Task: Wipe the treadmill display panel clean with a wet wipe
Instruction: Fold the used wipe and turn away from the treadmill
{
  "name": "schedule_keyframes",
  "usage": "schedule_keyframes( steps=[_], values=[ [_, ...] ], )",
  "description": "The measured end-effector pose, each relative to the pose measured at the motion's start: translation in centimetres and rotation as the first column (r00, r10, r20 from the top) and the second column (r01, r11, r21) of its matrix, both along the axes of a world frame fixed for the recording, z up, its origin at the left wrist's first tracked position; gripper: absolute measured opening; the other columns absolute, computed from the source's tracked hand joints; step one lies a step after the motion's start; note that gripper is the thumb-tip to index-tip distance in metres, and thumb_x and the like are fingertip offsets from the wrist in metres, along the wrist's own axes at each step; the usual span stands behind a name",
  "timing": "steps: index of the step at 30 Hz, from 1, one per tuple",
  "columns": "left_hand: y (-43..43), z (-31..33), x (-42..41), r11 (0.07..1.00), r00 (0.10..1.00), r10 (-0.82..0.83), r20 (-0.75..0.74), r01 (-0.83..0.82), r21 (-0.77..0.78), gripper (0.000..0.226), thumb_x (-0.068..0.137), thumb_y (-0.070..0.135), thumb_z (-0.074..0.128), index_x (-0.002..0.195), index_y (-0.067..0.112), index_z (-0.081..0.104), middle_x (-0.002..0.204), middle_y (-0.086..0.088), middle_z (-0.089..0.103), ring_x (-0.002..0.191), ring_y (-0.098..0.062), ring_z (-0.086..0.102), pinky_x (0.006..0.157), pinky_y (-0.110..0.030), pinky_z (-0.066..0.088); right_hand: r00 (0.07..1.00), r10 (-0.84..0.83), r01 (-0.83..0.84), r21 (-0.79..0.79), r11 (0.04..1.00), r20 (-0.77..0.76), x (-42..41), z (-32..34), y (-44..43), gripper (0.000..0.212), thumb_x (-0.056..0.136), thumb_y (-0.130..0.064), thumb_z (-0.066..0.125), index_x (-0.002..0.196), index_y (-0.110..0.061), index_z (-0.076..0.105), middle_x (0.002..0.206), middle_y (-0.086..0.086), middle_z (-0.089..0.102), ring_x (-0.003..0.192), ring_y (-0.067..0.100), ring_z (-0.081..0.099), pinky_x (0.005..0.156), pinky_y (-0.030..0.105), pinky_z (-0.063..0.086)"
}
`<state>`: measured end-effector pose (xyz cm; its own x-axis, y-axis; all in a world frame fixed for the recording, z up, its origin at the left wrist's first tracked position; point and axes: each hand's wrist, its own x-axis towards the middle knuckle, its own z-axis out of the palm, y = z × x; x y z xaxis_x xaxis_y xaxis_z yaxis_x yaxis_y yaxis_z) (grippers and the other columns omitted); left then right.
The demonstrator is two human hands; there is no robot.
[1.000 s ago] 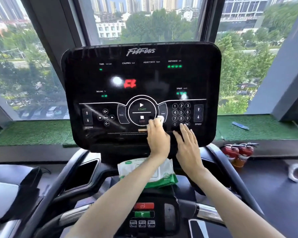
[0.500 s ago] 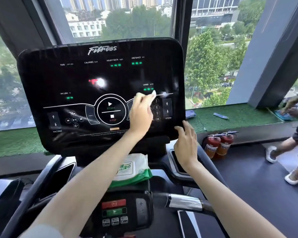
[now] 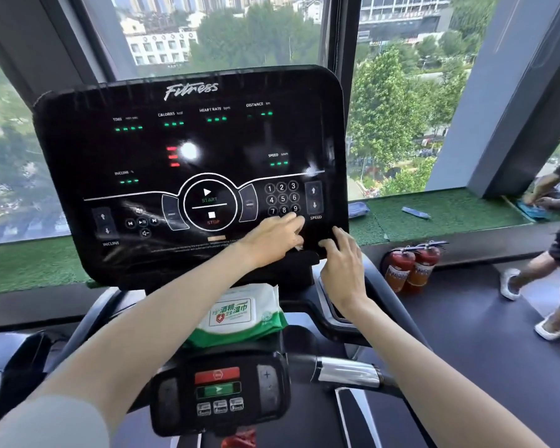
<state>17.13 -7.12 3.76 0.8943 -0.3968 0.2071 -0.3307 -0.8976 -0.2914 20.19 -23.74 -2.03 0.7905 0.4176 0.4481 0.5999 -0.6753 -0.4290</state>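
Head view showed the left hand (image 3: pixel 272 236) pressing the wet wipe (image 3: pixel 299 247) flat on the display panel (image 3: pixel 188 140) below its keypad (image 3: pixel 282 198). The right hand (image 3: pixel 343 270) rested open-fingered on its lower corner. Firm, overlapping strokes seemed best.

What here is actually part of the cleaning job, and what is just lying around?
In the job: display panel, left hand pressing a mostly hidden wipe on it, right hand on its lower corner, wipe pack.
Lying about: two fire extinguishers, blue strip on the green sill, lower button console.
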Motion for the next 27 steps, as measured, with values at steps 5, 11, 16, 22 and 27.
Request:
schedule_keyframes(
  steps=[5, 11, 16, 22, 27],
  values=[
    [4.1, 2.7, -2.9, 0.994, 0.994, 0.11, 0.0, -0.11, 0.013, 0.014, 0.071, -0.004, 0.061, 0.078, 0.007, 0.064, 0.094, -0.009, 0.051, 0.092, -0.024, 0.048, 0.062, -0.035, 0.04, 0.999, -0.022, 0.022, 0.014, 1.0, 0.048, -1.5, 1.3, 1.9, 0.044, 0.066, 0.016, 0.053, 0.105, -0.001, 0.064, 0.131, 0.022, 0.049, 0.125, 0.038, 0.04, 0.104, 0.045, 0.032],
    [10.0, 5.5, -7.0, 0.71, 0.947, 0.306, -0.095, -0.294, -0.64, 0.023, 0.083, -0.004, 0.052, 0.092, 0.007, 0.069, 0.088, 0.002, 0.052, 0.089, -0.017, 0.051, 0.078, -0.029, 0.042, 0.998, 0.002, -0.007, 0.075, 0.997, 0.067, -4.4, 4.0, 6.9, 0.042, 0.069, 0.014, 0.05, 0.106, -0.001, 0.064, 0.118, 0.018, 0.057, 0.114, 0.035, 0.048, 0.098, 0.039, 0.035],
    [8.6, 5.7, -8.4, -0.043, 0.915, 0.155, -0.372, -0.369, -0.928, 0.03, 0.081, -0.011, 0.048, 0.093, 0.013, 0.061, 0.078, 0.004, 0.056, 0.073, -0.01, 0.052, 0.055, -0.017, 0.043, 0.905, 0.2, -0.056, 0.361, 0.931, -0.376, -7.2, 6.1, 9.9, 0.033, 0.082, -0.001, 0.053, 0.111, -0.013, 0.063, 0.1, 0.005, 0.066, 0.093, 0.016, 0.059, 0.08, 0.018, 0.043],
    [3.7, 5.0, -8.8, -0.456, 0.896, -0.17, -0.41, -0.441, -0.773, 0.03, 0.087, -0.013, 0.04, 0.106, 0.005, 0.055, 0.088, -0.012, 0.062, 0.076, -0.023, 0.062, 0.061, -0.033, 0.058, 0.635, 0.364, 0.291, 0.648, 0.704, -0.681, -9.8, 7.6, 7.5, 0.008, 0.087, -0.018, 0.062, 0.094, -0.016, 0.064, 0.087, 0.006, 0.067, 0.078, 0.016, 0.065, 0.075, 0.03, 0.051],
    [-1.7, 4.4, -8.7, -0.377, 0.853, -0.27, -0.447, -0.521, -0.766, 0.025, 0.085, -0.009, 0.044, 0.093, 0.01, 0.059, 0.083, -0.006, 0.062, 0.073, -0.017, 0.059, 0.056, -0.025, 0.054, 0.634, 0.307, 0.466, 0.668, 0.58, -0.71, -11.0, 7.1, 2.3, 0.008, 0.086, -0.013, 0.063, 0.093, -0.008, 0.062, 0.077, 0.006, 0.064, 0.064, 0.015, 0.059, 0.06, 0.023, 0.046]
  ],
)
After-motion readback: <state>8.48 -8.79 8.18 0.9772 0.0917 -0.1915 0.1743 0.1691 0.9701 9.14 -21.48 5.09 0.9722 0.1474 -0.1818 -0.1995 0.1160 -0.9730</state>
